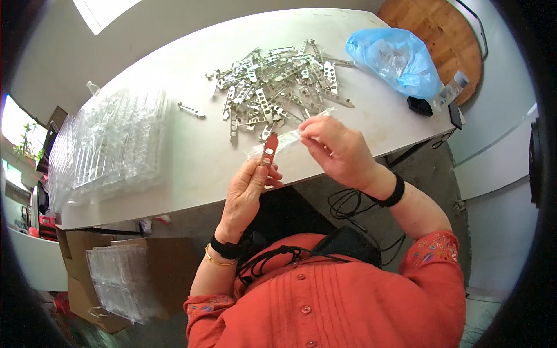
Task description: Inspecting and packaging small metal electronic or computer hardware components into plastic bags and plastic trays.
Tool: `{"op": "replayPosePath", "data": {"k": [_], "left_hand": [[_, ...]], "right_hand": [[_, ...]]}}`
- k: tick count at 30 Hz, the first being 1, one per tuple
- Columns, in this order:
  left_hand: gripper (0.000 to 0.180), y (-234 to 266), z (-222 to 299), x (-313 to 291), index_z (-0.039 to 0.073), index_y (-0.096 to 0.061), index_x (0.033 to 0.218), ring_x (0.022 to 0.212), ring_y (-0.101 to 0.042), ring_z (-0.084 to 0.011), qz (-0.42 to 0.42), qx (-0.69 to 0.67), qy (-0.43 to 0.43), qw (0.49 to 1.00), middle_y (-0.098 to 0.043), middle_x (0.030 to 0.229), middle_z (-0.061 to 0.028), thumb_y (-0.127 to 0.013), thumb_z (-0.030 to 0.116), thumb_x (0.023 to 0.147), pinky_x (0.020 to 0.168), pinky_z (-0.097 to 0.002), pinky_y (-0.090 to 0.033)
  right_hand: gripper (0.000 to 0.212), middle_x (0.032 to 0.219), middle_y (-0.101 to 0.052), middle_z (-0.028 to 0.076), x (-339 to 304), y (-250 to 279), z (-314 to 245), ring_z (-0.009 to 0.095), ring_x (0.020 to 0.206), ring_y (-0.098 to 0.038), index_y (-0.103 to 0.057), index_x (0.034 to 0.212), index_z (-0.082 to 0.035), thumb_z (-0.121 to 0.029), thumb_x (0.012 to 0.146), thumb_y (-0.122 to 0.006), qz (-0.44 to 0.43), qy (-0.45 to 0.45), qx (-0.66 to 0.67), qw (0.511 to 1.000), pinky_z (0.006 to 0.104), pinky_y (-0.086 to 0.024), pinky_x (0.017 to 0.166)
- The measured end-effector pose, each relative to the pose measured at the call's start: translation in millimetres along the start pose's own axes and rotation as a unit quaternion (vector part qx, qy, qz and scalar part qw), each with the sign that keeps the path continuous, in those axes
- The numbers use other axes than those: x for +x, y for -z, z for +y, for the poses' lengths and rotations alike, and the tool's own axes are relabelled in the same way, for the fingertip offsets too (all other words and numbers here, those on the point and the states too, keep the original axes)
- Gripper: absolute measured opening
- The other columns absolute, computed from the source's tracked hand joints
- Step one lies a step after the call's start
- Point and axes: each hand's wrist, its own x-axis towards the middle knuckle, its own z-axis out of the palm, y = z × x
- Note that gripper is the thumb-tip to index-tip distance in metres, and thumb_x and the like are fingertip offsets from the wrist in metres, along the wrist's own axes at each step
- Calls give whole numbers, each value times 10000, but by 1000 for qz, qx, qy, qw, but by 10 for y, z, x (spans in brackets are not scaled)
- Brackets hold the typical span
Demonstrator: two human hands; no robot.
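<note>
In my left hand (pixel 243 188), a flat metal strip with holes (pixel 269 149) stands upright, pinched between thumb and fingers; its face reflects red. My right hand (pixel 339 145) is to the right of it, fingers curled and fingertips together. Those fingertips overlap a long piece of clear plastic (pixel 287 139), which runs behind the strip. Whether they grip it or something small, I cannot tell. Beyond both hands lies a heap of similar perforated metal strips (pixel 278 81). One loose strip (pixel 191 110) lies apart, left of the heap.
Stacked clear plastic trays (pixel 119 145) fill the table's left side. At the far right are a blue plastic bag (pixel 394 61), a clear bottle (pixel 451 90) and a small black object (pixel 419 106). Below the white table (pixel 197 200), a cardboard box (pixel 165 272) holds more clear plastic. Black cables (pixel 348 206) hang nearby.
</note>
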Motion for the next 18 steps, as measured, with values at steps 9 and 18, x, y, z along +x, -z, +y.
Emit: {"op": "replayPosePath", "data": {"k": [9, 18], "left_hand": [[272, 193, 164, -57, 29, -570, 939, 845, -620, -174, 23, 11, -9, 1000, -607, 968, -75, -453, 231, 1078, 800, -310, -505], [269, 217, 39, -30, -3, -594, 961, 856, -605, -153, -24, -3, 6, 1000, -595, 959, -68, -464, 203, 1077, 812, -302, -503]], "right_hand": [[244, 957, -643, 22, -53, 515, 146, 74, 756, -601, -614, 1114, -32, -254, 1012, -606, 25, -354, 252, 900, 226, -517, 604], [237, 921, -654, 7, -62, 331, 276, 83, 809, -622, -643, 1125, -24, -228, 1019, -587, -127, -406, 384, 820, 244, -557, 652]]}}
